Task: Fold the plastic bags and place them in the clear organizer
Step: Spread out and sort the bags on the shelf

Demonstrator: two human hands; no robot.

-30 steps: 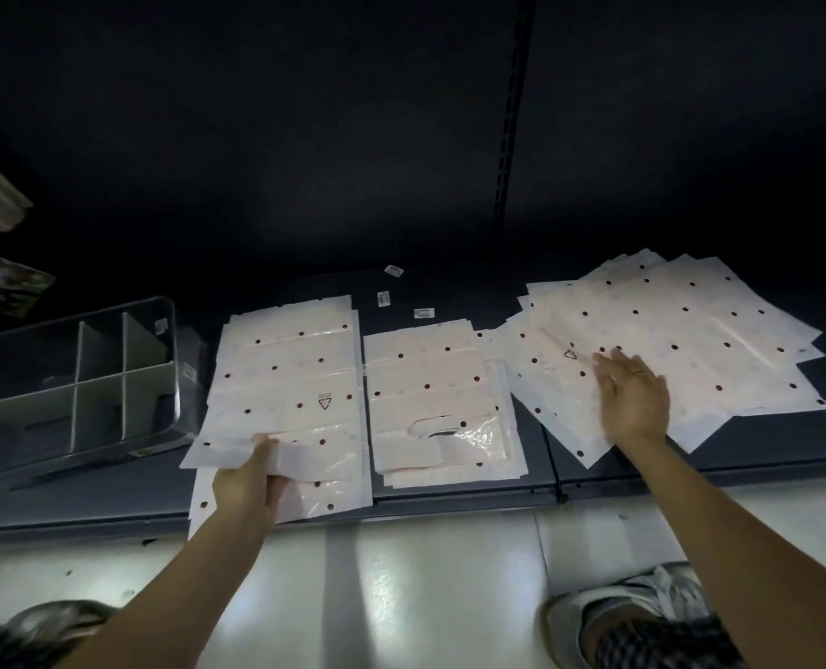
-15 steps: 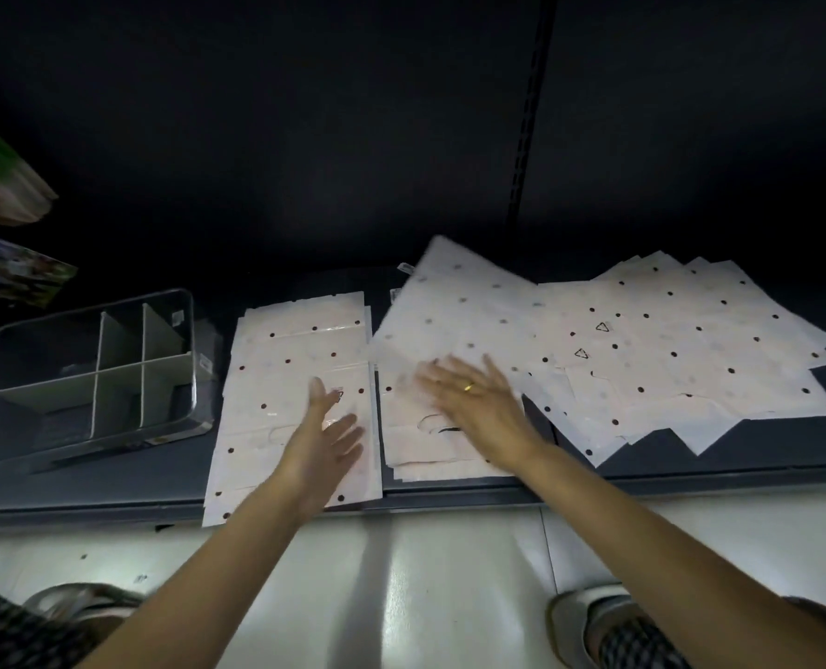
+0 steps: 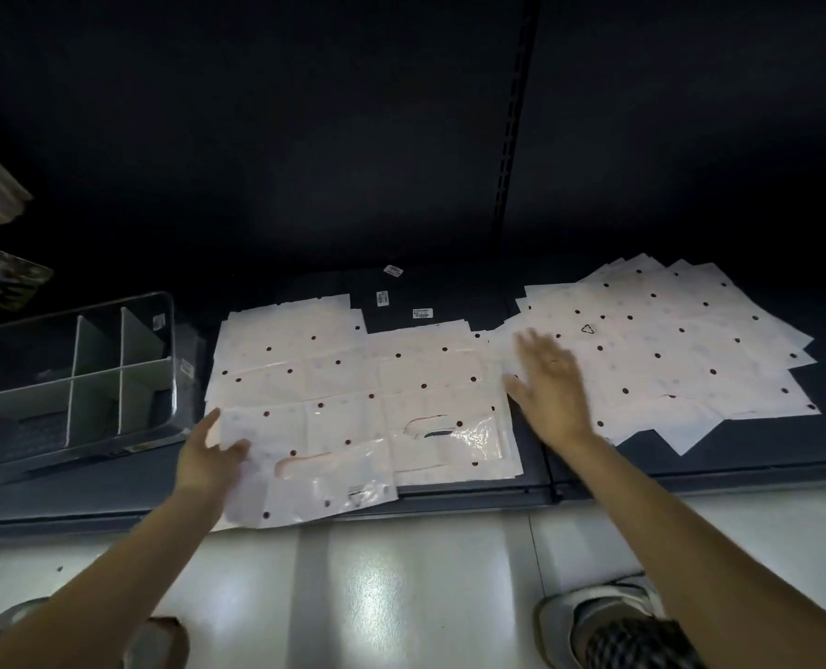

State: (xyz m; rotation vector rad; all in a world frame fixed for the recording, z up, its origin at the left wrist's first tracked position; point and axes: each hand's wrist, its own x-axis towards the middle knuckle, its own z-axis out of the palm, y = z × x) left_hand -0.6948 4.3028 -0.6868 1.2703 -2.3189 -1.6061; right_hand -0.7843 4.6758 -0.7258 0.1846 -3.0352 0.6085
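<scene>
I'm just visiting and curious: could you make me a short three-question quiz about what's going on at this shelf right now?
1. True or false: the clear organizer already holds folded bags.
2. Which hand touches the spread-out polka-dot bag at its near left corner?
A. left hand
B. right hand
3. Fill in: the loose pile of unfolded bags lies to the ____ of the spread-out bag.

Key:
1. False; its compartments show no bags.
2. A.
3. Right.
</scene>
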